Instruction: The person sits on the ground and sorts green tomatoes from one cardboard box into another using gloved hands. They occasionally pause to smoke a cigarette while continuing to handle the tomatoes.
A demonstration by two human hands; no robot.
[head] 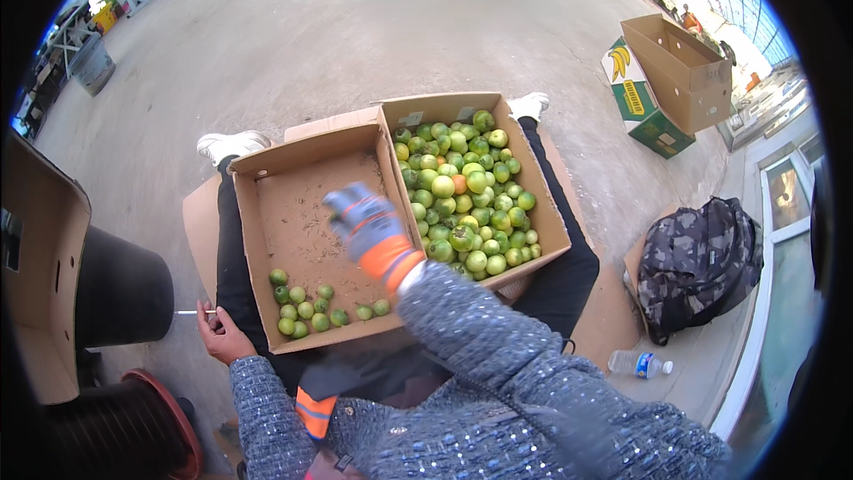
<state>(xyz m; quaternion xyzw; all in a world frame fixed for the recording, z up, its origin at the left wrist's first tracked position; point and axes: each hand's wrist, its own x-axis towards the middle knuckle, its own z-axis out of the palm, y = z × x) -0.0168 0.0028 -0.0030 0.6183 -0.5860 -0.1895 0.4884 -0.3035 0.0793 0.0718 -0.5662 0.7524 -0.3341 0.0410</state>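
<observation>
My left hand (pixel 225 335) is bare and pinches a lit-looking cigarette (pixel 193 312) beside the near left corner of a cardboard box (pixel 313 207). My right hand (pixel 365 220), in a grey and orange work glove, hovers blurred over that box; a small greenish patch shows at its fingertips, too unclear to name. Several green tomatoes (pixel 305 310) lie along the box's near left edge, with dry debris on its bottom. Against its right side stands a second cardboard box (pixel 533 213), filled with green tomatoes (pixel 466 200), a few turning orange. Another glove (pixel 316 411) lies on my lap.
My outstretched legs (pixel 230 233) flank the boxes. At left are a black bucket (pixel 123 287), a cardboard box (pixel 40 280) and a red-rimmed tub (pixel 176 420). At right are a camouflage backpack (pixel 700 267), a plastic bottle (pixel 636 364), and stacked boxes (pixel 686 80).
</observation>
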